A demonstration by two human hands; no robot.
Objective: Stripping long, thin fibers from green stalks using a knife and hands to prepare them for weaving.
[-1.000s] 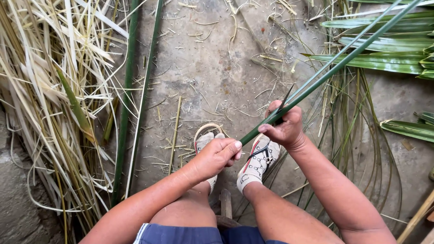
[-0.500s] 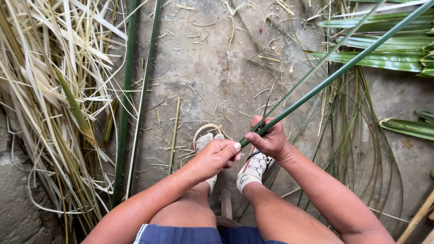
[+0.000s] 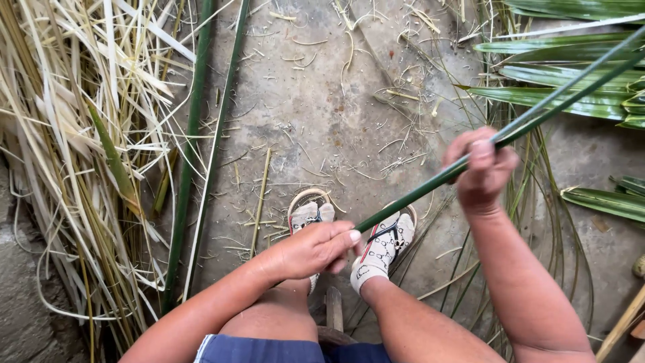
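A long thin green palm stalk [image 3: 416,195] runs from the lower middle up to the upper right corner. My left hand [image 3: 316,249] pinches its near end just above my feet. My right hand [image 3: 480,168] is closed around the stalk further up, with a thin strip splitting off beyond the fist. Both feet in patterned socks and sandals [image 3: 383,249] rest on the concrete floor [image 3: 322,114] under the stalk.
A heap of dry pale leaf strips [image 3: 74,154] fills the left side. Two long green stalks [image 3: 195,154] lie beside it. Green palm leaves [image 3: 578,74] lie at the upper right, thin green strips [image 3: 544,222] hang below them. A wooden stick [image 3: 621,329] shows at the lower right.
My right hand has slid up along the stalk, away from my left hand. The left hand has stayed at the stalk's near end.
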